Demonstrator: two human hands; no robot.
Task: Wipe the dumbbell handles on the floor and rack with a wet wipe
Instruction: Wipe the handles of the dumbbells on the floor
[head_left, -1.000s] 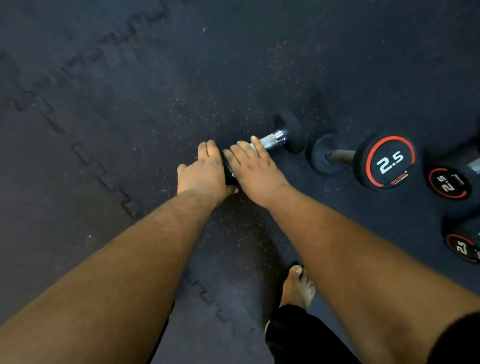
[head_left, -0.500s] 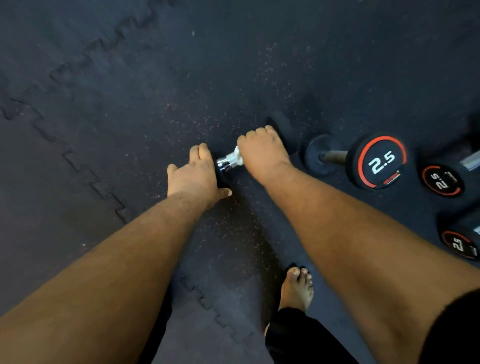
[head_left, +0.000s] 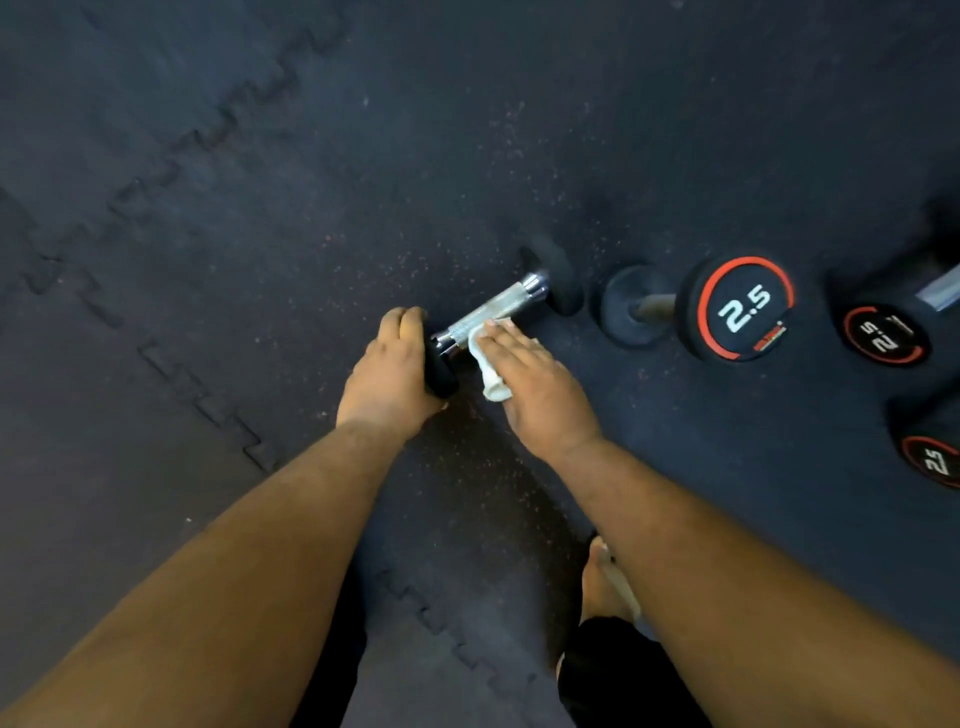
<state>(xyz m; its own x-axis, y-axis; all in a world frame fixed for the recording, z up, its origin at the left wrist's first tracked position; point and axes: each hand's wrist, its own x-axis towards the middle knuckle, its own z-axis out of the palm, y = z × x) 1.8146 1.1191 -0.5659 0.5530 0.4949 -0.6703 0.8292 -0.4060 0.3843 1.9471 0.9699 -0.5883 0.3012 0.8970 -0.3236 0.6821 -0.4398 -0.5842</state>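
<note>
A small dumbbell (head_left: 498, 306) with a knurled chrome handle and black heads lies on the dark rubber floor at mid-frame. My left hand (head_left: 392, 369) grips its near head, fingers curled over the top. My right hand (head_left: 540, 384) holds a white wet wipe (head_left: 488, 364) against the near end of the handle. Its fingers lie over the wipe and its thumb is hidden. The rest of the handle and the far head are uncovered.
To the right lie other black dumbbells marked 2.5 with red rings (head_left: 743, 309), (head_left: 883, 335), (head_left: 932, 460). My bare foot (head_left: 605, 582) stands below the right arm. Interlocking mat seams (head_left: 208, 400) run across the floor on the left.
My right hand slid back along the handle from the far end to the near end, and the wipe now shows under it. My left hand stays on the near head.
</note>
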